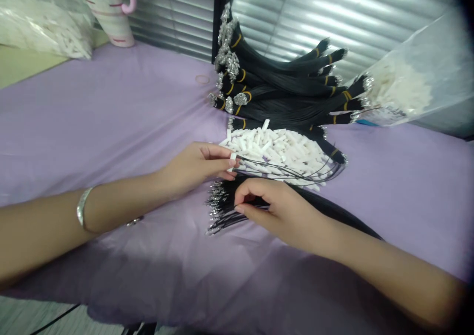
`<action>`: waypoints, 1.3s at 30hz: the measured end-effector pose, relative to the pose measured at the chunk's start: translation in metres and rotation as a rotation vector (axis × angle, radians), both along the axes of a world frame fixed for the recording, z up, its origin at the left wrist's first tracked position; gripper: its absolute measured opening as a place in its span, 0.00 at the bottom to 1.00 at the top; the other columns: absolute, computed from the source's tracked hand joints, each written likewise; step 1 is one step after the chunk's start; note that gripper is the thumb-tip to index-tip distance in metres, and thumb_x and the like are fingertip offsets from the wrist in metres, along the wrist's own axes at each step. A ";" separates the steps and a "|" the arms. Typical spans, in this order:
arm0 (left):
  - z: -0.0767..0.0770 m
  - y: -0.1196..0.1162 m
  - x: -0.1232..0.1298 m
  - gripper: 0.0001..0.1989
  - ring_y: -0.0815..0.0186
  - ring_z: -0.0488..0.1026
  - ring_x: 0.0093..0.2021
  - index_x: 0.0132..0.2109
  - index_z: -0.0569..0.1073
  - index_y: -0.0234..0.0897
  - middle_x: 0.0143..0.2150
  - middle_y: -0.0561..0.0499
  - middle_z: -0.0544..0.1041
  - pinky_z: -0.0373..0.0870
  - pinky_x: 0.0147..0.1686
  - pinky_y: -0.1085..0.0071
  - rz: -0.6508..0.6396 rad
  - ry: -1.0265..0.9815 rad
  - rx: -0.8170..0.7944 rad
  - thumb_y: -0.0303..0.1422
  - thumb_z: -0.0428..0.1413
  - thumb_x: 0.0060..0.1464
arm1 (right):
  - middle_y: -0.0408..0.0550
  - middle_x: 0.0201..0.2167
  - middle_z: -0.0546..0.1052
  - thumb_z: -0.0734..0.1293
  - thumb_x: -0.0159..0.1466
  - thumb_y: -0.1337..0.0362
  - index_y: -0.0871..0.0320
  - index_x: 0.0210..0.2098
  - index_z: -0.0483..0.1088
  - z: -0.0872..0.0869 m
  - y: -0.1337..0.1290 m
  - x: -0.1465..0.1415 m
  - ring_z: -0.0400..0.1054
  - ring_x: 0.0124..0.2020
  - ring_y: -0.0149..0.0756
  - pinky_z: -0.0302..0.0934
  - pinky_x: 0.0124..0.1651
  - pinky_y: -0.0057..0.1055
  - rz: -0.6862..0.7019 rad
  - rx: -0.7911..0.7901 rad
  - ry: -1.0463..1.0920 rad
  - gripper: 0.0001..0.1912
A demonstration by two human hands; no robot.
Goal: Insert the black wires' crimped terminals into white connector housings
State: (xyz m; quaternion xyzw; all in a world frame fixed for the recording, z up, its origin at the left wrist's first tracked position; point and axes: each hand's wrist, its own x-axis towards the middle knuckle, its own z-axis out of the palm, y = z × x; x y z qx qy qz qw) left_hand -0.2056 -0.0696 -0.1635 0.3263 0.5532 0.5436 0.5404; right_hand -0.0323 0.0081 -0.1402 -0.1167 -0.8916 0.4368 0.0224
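Observation:
My left hand [207, 165] is closed, pinching small white plastic connectors [233, 157] between thumb and fingers. Thin black wires [281, 166] trail from them to the right, across a pile of loose white connectors [281, 150]. My right hand [276, 206] is lower and to the right, thumb and index fingertip pressed together on what looks like a thin black wire. Under it lies a spread bundle of black wires [333, 204], whose silvery metal ends [217, 199] fan out on the left. My palm hides part of this bundle.
Behind the pile, black wire bundles [281, 98] tied with yellow bands are stacked. A clear bag of white pieces [403, 88] stands at right, another bag [48, 26] at back left beside a striped mug [107, 9]. A rubber band [202, 79] lies on the purple cloth [111, 113].

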 end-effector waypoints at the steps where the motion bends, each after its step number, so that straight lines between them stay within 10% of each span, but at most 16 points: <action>1: 0.000 -0.001 0.000 0.06 0.72 0.74 0.33 0.34 0.77 0.33 0.34 0.51 0.77 0.72 0.37 0.76 -0.004 -0.001 0.005 0.31 0.61 0.48 | 0.42 0.31 0.72 0.63 0.60 0.71 0.61 0.36 0.69 0.000 0.002 0.000 0.65 0.32 0.25 0.59 0.35 0.23 -0.042 -0.089 0.014 0.05; 10: -0.007 -0.001 -0.004 0.06 0.69 0.76 0.34 0.36 0.76 0.33 0.35 0.51 0.78 0.73 0.40 0.73 -0.031 -0.022 -0.002 0.31 0.59 0.51 | 0.42 0.28 0.69 0.64 0.60 0.69 0.63 0.32 0.68 -0.001 0.006 -0.003 0.61 0.28 0.22 0.58 0.32 0.21 -0.071 -0.333 0.123 0.03; 19: 0.009 -0.004 0.005 0.09 0.72 0.77 0.32 0.42 0.73 0.32 0.37 0.50 0.79 0.74 0.36 0.80 0.002 0.053 -0.003 0.28 0.59 0.52 | 0.39 0.26 0.72 0.64 0.58 0.72 0.61 0.28 0.73 0.003 0.024 -0.003 0.62 0.27 0.20 0.55 0.30 0.20 -0.205 0.125 0.256 0.06; 39: 0.004 -0.008 0.009 0.07 0.72 0.77 0.33 0.42 0.70 0.34 0.34 0.55 0.77 0.75 0.36 0.82 -0.059 0.107 -0.087 0.28 0.57 0.54 | 0.37 0.18 0.66 0.63 0.57 0.69 0.62 0.21 0.67 0.003 0.021 -0.002 0.56 0.22 0.20 0.49 0.27 0.22 -0.180 0.275 0.163 0.09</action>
